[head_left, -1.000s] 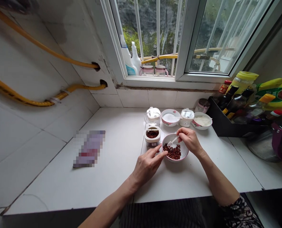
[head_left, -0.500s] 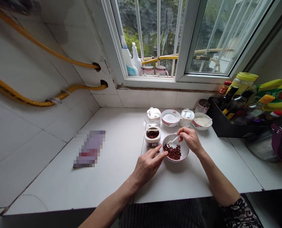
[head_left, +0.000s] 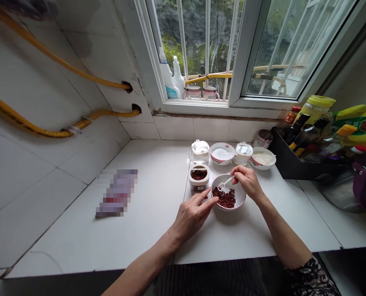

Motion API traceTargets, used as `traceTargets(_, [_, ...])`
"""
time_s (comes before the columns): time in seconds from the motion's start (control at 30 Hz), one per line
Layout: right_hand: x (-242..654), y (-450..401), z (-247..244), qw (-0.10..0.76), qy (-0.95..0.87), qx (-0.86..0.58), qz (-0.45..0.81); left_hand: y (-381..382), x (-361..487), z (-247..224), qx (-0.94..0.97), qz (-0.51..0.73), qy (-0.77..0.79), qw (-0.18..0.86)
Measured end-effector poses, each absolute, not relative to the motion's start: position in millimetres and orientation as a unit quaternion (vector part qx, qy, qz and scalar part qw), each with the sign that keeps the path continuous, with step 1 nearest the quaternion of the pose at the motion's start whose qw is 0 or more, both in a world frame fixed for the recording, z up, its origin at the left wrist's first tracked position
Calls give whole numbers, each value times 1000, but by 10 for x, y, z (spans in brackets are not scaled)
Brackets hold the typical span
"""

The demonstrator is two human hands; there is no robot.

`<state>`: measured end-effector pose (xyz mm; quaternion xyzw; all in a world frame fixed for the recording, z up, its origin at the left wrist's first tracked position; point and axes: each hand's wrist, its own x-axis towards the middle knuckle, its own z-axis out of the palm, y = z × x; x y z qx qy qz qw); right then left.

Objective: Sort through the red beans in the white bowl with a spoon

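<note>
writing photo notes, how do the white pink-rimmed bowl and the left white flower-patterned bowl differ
The white pink-rimmed bowl holds dark red bits; the left white flower-patterned bowl has white contents. The left hand is at the pink-rimmed bowl; neither hand touches the flower-patterned bowl, farther back. Both are round and open.

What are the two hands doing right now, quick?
Left hand: open, touching the left side of the bowl.
Right hand: closed, holding the white spoon.

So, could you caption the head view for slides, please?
Left fingers touch a bowl of reddish bits while right fingers hold a spoon in it.
</note>
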<state>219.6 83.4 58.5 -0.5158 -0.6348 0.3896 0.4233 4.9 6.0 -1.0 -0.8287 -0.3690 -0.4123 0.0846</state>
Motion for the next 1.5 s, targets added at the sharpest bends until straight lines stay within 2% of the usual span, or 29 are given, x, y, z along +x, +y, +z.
traceTargets(0.47, [2179, 822, 583, 418, -635, -518, 392, 60, 41, -8, -828, -411, -373, 79])
traceTargets(0.87, [2153, 819, 612, 484, -593, -441, 467, 62, 45, 1, -831, -409, -368, 81])
traceTargets(1.0, [2015, 694, 592, 493, -651, -409, 408, 60, 50, -2, -829, -409, -372, 86])
traceTargets(1.2, [1948, 606, 583, 449, -792, -360, 203, 59, 49, -3, -828, -411, -372, 87])
traceTargets(1.33, [2142, 678, 659, 462, -753, -440, 161, 57, 44, -4, -830, -408, -372, 81])
traceTargets(1.5, [2290, 813, 615, 365, -773, -508, 105, 55, 39, -3, -831, -408, -371, 73])
